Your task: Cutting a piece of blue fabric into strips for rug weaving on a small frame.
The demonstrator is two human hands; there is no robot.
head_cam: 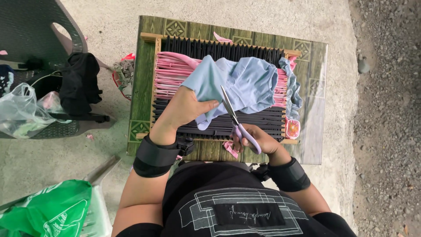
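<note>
Lt-blue cloth (245,83), crumpled, w/ scissors (237,123) at edge.

Green bag (52,213), dark chair (26,30) (holding black cloth (79,81)).
</note>
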